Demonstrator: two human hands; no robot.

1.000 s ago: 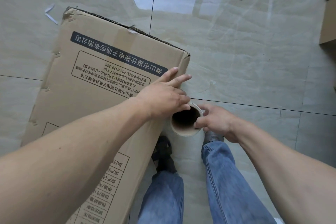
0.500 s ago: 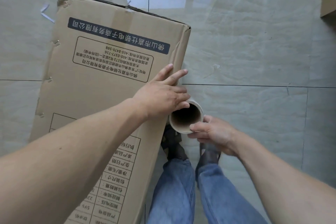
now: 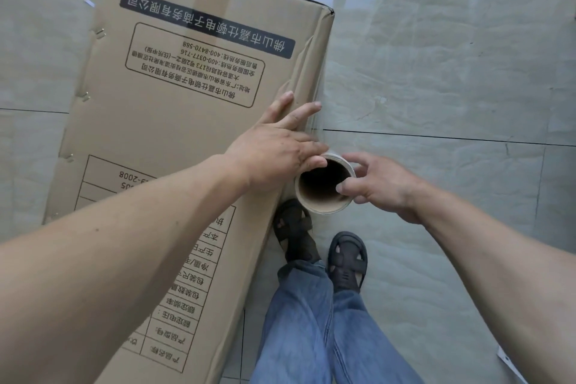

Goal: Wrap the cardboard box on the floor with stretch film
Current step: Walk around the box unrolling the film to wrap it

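Right hand [image 3: 378, 185] shifted up, now pinching roll [image 3: 324, 187] rim; left hand [image 3: 274, 153] flat on box [image 3: 174, 121]. One box, one roll, glossy tiled floor [image 3: 436, 72].

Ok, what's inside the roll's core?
The stretch film roll has a hollow cardboard core, dark inside; nothing shows in it. The right hand pinches its rim, thumb tip inside. The far end is hidden.

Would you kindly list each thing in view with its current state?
cardboard box: closed, lying on the floor.
stretch film roll: on end against the box's side edge.
left hand: flat on the box, fingers straight.
right hand: thumb and fingers pinching the roll's rim.
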